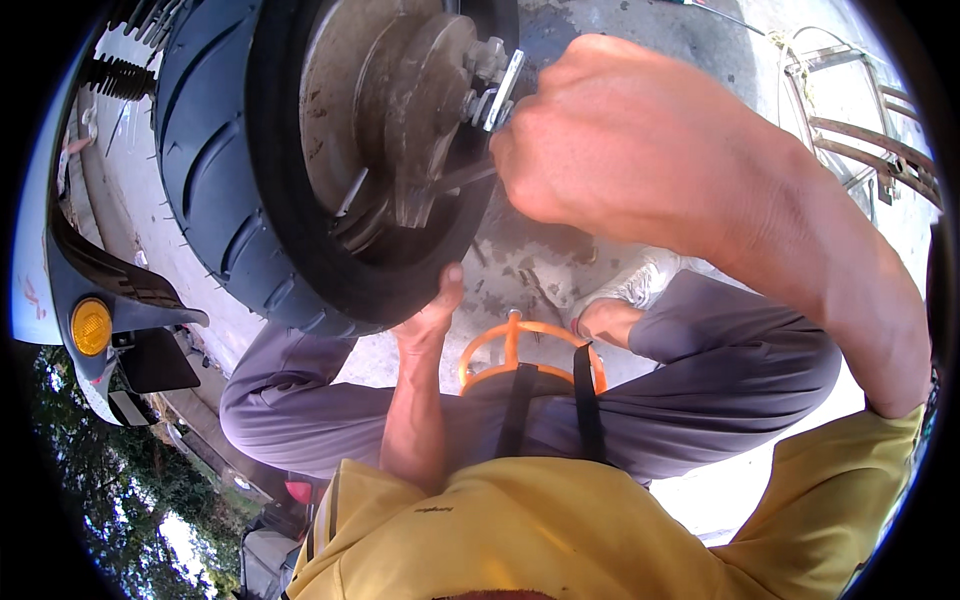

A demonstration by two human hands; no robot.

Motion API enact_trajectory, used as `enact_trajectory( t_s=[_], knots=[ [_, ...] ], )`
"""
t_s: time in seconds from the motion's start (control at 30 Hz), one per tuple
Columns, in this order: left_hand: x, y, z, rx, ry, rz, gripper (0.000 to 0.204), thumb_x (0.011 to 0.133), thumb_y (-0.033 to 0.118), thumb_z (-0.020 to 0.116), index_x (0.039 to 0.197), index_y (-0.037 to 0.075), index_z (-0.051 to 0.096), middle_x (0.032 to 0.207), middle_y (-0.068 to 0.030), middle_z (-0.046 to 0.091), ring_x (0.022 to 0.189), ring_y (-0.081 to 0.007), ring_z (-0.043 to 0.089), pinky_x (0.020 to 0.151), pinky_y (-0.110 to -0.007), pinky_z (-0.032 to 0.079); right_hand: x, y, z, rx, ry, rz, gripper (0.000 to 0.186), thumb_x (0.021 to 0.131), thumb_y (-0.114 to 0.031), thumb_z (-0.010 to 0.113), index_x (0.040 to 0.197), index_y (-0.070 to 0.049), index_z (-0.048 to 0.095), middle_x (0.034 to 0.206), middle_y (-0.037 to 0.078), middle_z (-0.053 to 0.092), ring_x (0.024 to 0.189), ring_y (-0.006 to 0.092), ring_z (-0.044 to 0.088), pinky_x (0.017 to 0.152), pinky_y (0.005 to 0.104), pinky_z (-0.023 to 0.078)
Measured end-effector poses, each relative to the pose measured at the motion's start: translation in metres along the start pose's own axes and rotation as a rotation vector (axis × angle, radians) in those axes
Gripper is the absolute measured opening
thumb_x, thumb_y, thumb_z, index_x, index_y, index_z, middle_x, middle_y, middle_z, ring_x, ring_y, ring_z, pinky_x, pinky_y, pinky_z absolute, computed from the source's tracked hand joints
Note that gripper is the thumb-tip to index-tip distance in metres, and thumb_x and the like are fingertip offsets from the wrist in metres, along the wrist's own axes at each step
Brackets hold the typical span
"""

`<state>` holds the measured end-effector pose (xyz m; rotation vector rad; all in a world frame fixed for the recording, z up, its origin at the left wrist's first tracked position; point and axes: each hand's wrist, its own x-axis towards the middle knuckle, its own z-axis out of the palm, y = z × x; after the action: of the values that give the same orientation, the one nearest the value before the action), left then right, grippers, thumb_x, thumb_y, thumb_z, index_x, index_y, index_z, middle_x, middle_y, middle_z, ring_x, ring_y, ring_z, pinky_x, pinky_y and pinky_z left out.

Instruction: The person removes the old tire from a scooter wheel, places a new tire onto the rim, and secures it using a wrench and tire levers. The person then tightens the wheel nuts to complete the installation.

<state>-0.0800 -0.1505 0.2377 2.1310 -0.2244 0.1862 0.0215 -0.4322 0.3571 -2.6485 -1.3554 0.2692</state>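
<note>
The tyre [215, 160] and its metal hub [410, 110] stand upright in front of the person, above the concrete floor [545, 260]. The left hand [425, 318] supports the tyre's lower edge, thumb against the sidewall; its fingers are hidden, so how firmly it grips cannot be told. The right hand [590, 145] is clenched beside the silver bracket [503, 92] at the hub; what it grasps is hidden. Good practice would be steadying the wheel below, pulling smoothly, and guarding the knuckles from metal edges.
</note>
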Motion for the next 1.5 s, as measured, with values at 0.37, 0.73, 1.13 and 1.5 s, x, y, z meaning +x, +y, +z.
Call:
enact_trajectory(
  t_s=[0.37,0.73,1.13,1.5],
  knots=[
    [-0.016,0.002,-0.007,-0.080,0.136,-0.100,0.043,0.084,0.030,0.080,0.112,-0.001,0.071,0.111,-0.0068,0.071,0.100,-0.0210,0.066,0.093,-0.036,0.050,-0.015,-0.035,0.034,0.843,-0.236,0.633,0.028,0.097,-0.021,0.067,0.102,0.006,0.073,0.090,0.026,0.072,0.088,0.0429,0.070,0.080,0.0508,0.054],
    [0.007,-0.013,-0.014,-0.131,0.419,0.166,0.066,0.101,0.046,0.053,0.137,-0.009,0.057,0.126,-0.0163,0.069,0.116,-0.0270,0.067,0.102,-0.038,0.050,-0.024,-0.062,0.071,1.222,-0.139,0.799,0.036,0.098,-0.031,0.066,0.107,0.004,0.070,0.084,0.025,0.069,0.081,0.0445,0.068,0.077,0.0494,0.053],
    [-0.006,-0.021,-0.033,-0.636,0.294,-0.046,0.084,0.099,0.061,0.055,0.145,-0.010,0.049,0.139,-0.0198,0.062,0.122,-0.0279,0.064,0.102,-0.031,0.051,-0.033,-0.091,0.107,1.262,0.037,0.838,0.038,0.098,-0.034,0.068,0.105,0.003,0.071,0.076,0.024,0.067,0.075,0.0417,0.068,0.073,0.0491,0.053],
    [-0.001,-0.021,-0.030,-0.076,0.374,0.074,0.085,0.104,0.065,0.042,0.145,-0.009,0.049,0.134,-0.0168,0.067,0.118,-0.0260,0.066,0.096,-0.031,0.054,-0.002,-0.019,0.036,1.197,-0.249,0.688,0.038,0.095,-0.027,0.070,0.111,0.007,0.071,0.087,0.025,0.071,0.083,0.0383,0.072,0.075,0.0447,0.054]
  ],
)
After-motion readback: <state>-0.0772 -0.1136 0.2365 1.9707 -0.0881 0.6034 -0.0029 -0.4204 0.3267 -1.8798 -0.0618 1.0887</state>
